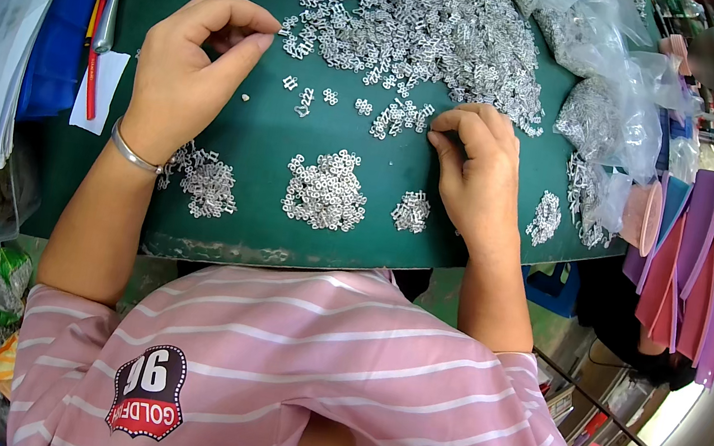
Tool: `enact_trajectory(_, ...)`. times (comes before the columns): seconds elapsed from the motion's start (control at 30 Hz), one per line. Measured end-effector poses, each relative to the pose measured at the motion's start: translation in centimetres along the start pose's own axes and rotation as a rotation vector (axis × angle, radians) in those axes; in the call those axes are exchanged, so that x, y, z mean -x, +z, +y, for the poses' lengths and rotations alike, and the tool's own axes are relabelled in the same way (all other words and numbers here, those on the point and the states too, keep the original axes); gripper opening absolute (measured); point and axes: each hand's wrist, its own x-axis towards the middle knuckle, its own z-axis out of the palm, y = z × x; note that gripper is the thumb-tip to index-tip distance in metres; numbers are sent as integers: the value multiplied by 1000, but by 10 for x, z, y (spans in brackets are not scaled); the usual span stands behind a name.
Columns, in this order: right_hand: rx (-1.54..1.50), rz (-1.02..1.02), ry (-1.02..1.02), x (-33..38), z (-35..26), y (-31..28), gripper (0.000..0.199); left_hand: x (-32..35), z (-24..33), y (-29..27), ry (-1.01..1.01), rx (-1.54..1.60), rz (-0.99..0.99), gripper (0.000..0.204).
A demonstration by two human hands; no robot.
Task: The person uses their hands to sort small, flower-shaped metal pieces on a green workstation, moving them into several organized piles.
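A big heap of small silver metal pieces (422,22) covers the far part of a green table (260,132). My left hand (187,71) hovers at the heap's left edge, thumb and forefinger pinched together by a small piece. My right hand (474,171) rests with fingertips pinched at a loose cluster of pieces (394,119) below the heap. Three small sorted piles lie near the front edge: one by my left wrist (205,183), one in the middle (325,191), one by my right hand (411,212). A silver bangle (131,153) circles my left wrist.
Clear plastic bags of metal pieces (615,104) lie at the right. Pink, purple and green plastic trays (689,261) stack at the table's right side. Papers, a blue sheet (58,44) and a red-handled tool (94,49) lie at the left.
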Motion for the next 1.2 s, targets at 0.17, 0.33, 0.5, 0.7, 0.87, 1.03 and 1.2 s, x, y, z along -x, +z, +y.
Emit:
enact_trajectory(0.17, -165, -128, 49, -3, 4, -7, 11, 1, -1, 0, -18, 6, -37, 6)
enact_trajectory(0.33, -23, -28, -27, -12, 4, 6, 11, 2, -5, -1, -8, 18, -38, 6)
enact_trajectory(0.5, -94, -52, -34, -10, 7, 0, 10, 2, -1, -2, -5, 6, -47, 7)
enact_trajectory(0.7, -153, -53, -33, -10, 5, -2, 9, 0, 1, 1, -9, 25, -42, 6)
enact_trajectory(0.87, -204, -29, -113, -7, 7, 2, 7, 1, 6, 2, -17, 30, -16, 9)
enact_trajectory(1.03, -224, 98, -22, -5, 13, -1, 8, 1, 5, 1, -33, 9, -46, 7)
enact_trajectory(1.2, -173, -60, -71, -3, 5, 3, 9, 2, 3, 2, -20, 11, -47, 8)
